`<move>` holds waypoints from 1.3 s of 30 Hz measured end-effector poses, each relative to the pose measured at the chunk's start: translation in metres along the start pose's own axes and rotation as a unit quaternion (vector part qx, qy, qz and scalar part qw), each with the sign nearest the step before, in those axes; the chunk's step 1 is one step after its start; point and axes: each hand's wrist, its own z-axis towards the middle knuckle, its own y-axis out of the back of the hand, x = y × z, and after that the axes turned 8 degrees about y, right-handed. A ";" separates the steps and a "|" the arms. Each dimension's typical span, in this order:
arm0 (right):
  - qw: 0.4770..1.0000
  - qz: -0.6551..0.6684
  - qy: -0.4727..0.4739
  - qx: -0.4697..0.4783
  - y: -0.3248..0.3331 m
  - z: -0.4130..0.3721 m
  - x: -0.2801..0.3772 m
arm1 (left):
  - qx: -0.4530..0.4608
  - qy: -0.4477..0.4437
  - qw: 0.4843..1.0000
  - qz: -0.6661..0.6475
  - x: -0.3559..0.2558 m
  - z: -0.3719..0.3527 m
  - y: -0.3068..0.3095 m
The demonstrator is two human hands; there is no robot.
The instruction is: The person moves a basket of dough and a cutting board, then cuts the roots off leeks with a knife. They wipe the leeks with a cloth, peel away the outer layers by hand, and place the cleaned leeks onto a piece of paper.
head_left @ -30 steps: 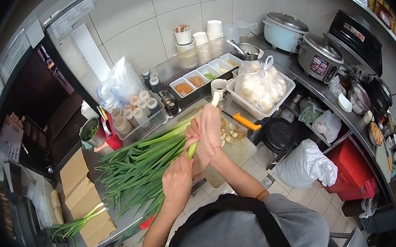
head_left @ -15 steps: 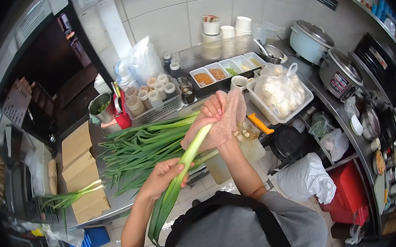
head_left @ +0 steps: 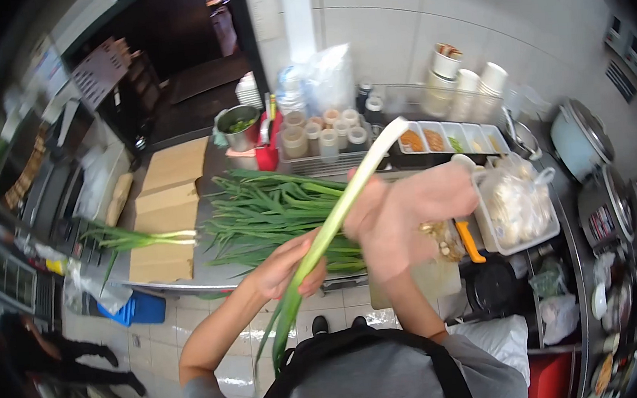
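Observation:
My left hand (head_left: pixel 294 268) is closed around the green part of a long green onion (head_left: pixel 342 204), whose pale root end points up and to the right. A pink cloth (head_left: pixel 425 208) hangs from my right hand (head_left: pixel 364 201), just right of the stalk; both are smeared by motion. The cloth covers much of this hand and its wrist. Beneath my hands, a pile of green onions (head_left: pixel 274 210) lies on the counter, leaves to the left. A few thinner ones (head_left: pixel 148 238) rest on brown cardboard (head_left: pixel 160 201) farther left.
Behind the pile stand a basket of bottles (head_left: pixel 331 166) and a metal pot (head_left: pixel 239 128). To the right are topping trays (head_left: pixel 450 139), an orange-handled knife (head_left: pixel 470 242), a cutting board (head_left: pixel 424 284) and a bagged white tub (head_left: pixel 520 208). Another person (head_left: pixel 66 350) is at lower left.
The view has swung left. The cloth has come off the stalk, which was wrapped in it before, and the pale end is now bare. A person has come into view at lower left.

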 end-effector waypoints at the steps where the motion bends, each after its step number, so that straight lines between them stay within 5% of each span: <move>1: 0.992 -0.118 -0.026 0.026 -0.019 -0.014 -0.007 | -0.010 0.011 1.000 -0.016 -0.003 0.006 -0.001; 4: 0.996 0.021 -0.003 -0.083 -0.032 -0.031 -0.044 | -0.034 0.058 0.997 0.037 -0.008 0.015 -0.014; 7: 0.969 -0.187 0.092 0.133 -0.010 -0.015 -0.049 | -0.054 0.062 0.993 0.084 -0.013 0.007 -0.034; 10: 0.919 -0.215 0.209 0.257 -0.028 -0.007 -0.036 | -0.079 0.050 0.992 0.082 -0.005 -0.012 -0.028; 12: 0.871 -0.342 0.217 0.278 -0.045 -0.012 -0.030 | -0.095 0.053 0.993 0.048 -0.002 -0.023 -0.018; 14: 0.728 -0.625 0.129 0.249 -0.036 -0.015 -0.043 | -0.125 0.033 0.991 0.045 -0.005 -0.043 -0.010; 17: 0.928 -0.325 0.017 0.183 -0.028 -0.017 -0.062 | -0.120 -0.018 0.993 0.010 -0.009 -0.068 0.018; 18: 0.977 0.027 -0.172 0.127 -0.005 -0.028 -0.107 | -0.149 -0.021 0.988 -0.023 -0.011 -0.075 0.024; 20: 0.870 0.352 -0.344 0.010 -0.023 -0.030 -0.108 | -0.147 -0.029 0.987 -0.065 -0.018 -0.086 0.041; 22: 0.871 0.300 -0.380 -0.080 -0.061 -0.033 -0.084 | -0.096 -0.048 0.988 -0.114 -0.025 -0.099 0.058; 26: 0.834 0.329 -0.396 -0.200 -0.095 -0.045 -0.128 | -0.205 -0.033 0.977 0.051 -0.043 -0.120 0.070; 28: 0.844 0.347 -0.383 -0.141 -0.116 -0.055 -0.148 | -0.308 0.012 0.944 0.120 -0.050 -0.127 0.068; 30: 0.870 0.327 -0.367 -0.042 -0.144 -0.058 -0.157 | -0.281 0.041 0.939 0.192 -0.052 -0.135 0.087; 32: 0.949 0.001 -0.304 0.077 -0.178 -0.054 -0.161 | -0.296 0.019 0.908 0.295 -0.048 -0.141 0.103; 37: 0.871 0.367 -0.306 -0.118 -0.211 -0.030 -0.165 | -0.299 -0.039 0.799 0.521 -0.060 -0.191 0.121; 39: 0.884 0.422 -0.194 -0.048 -0.205 -0.028 -0.180 | -0.315 -0.035 0.775 0.547 -0.046 -0.210 0.122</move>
